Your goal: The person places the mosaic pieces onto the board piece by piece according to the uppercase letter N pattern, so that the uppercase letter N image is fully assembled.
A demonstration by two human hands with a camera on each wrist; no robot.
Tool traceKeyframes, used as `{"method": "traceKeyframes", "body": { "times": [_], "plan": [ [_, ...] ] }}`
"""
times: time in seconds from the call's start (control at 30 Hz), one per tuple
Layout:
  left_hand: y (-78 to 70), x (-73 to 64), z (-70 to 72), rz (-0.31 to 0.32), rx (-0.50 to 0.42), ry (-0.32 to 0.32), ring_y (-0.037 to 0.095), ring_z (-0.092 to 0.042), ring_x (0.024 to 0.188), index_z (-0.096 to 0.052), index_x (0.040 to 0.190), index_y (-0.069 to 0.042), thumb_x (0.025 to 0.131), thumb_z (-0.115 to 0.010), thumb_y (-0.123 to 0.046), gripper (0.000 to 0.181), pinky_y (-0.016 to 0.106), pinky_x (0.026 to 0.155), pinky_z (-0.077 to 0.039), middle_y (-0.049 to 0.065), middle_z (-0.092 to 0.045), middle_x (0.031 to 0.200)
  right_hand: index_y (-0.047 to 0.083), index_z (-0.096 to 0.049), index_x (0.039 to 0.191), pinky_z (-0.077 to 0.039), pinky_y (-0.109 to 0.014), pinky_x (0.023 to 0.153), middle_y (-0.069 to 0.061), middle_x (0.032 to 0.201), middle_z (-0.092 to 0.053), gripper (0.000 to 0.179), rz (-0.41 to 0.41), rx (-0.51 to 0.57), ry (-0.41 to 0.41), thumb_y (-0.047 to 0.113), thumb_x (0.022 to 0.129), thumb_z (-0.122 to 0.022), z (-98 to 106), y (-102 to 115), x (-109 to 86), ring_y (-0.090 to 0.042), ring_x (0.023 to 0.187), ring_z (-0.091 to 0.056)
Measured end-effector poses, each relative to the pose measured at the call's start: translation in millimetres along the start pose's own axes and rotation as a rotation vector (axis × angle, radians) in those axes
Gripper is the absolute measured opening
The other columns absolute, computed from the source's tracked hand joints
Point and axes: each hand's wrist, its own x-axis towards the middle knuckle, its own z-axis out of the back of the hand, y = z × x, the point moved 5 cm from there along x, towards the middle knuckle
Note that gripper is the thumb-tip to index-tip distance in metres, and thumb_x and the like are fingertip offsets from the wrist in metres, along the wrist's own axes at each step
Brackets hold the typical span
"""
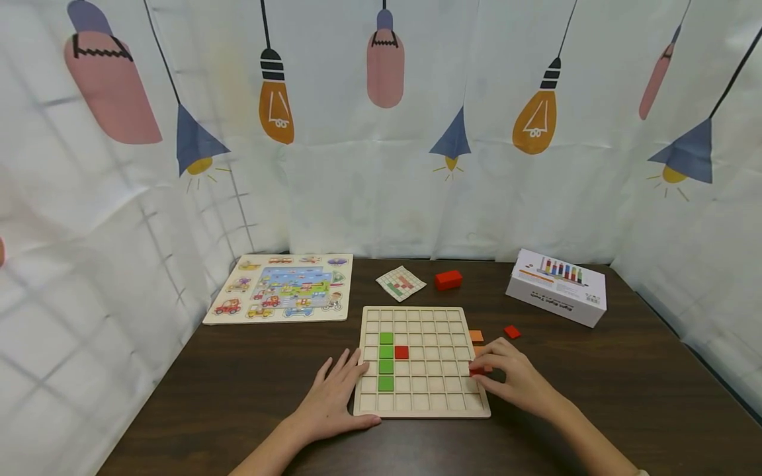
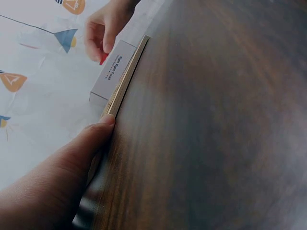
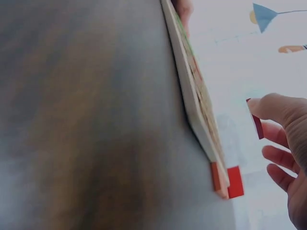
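A wooden grid board [image 1: 423, 403] lies on the dark table, with a column of several green square tiles [image 1: 385, 366] and one red tile [image 1: 401, 352] beside them in its cells. My left hand [image 1: 336, 400] rests spread along the board's left side, its thumb at the front edge. In the left wrist view, the thumb [image 2: 91, 136] touches the board's edge. At the board's right side, my right hand [image 1: 518, 377] pinches a red square tile [image 3: 255, 120] between thumb and fingers, held above the board's level.
Orange tiles [image 1: 475, 336] sit against the board's right edge, and a loose red tile [image 1: 512, 332] lies farther right. Behind the board are a pattern card [image 1: 401, 283] and a red block [image 1: 448, 280]. A picture puzzle [image 1: 280, 289] stands back left, a white box [image 1: 556, 291] back right.
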Motion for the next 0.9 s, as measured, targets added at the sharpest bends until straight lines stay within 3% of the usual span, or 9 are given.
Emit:
{"method": "traceKeyframes", "body": {
  "times": [0.47, 0.73, 0.9],
  "plan": [
    [-0.3, 1.0, -0.9, 0.004, -0.003, 0.013, 0.03, -0.015, 0.137, -0.037, 0.14, -0.014, 0.071, -0.046, -0.078, 0.094, 0.056, 0.103, -0.01, 0.01, -0.019, 0.15, 0.015, -0.07, 0.088, -0.041, -0.021, 0.074, 0.007, 0.092, -0.059, 0.022, 0.009, -0.028, 0.058, 0.007, 0.069, -0.078, -19, -4, 30.6, -0.01, 0.088, -0.047],
    [0.3, 0.7, -1.5, 0.002, -0.006, 0.009, 0.031, -0.015, 0.137, -0.037, 0.14, -0.013, 0.072, -0.046, -0.078, 0.094, 0.057, 0.103, -0.01, 0.01, -0.018, 0.151, 0.013, -0.071, 0.089, -0.043, -0.026, 0.071, 0.006, 0.093, -0.061, 0.022, 0.027, 0.002, 0.051, 0.005, 0.069, -0.077, -32, 0, 41.4, -0.012, 0.087, -0.05],
    [0.8, 0.3, -2.2, 0.001, -0.009, -0.002, 0.03, -0.016, 0.137, -0.037, 0.14, -0.013, 0.071, -0.047, -0.077, 0.094, 0.056, 0.103, -0.01, 0.01, -0.02, 0.15, 0.015, -0.071, 0.089, -0.044, -0.022, 0.071, 0.006, 0.093, -0.061, 0.02, 0.022, 0.028, 0.069, 0.007, 0.072, -0.077, -41, -1, 44.7, -0.01, 0.087, -0.051]
  ]
}}
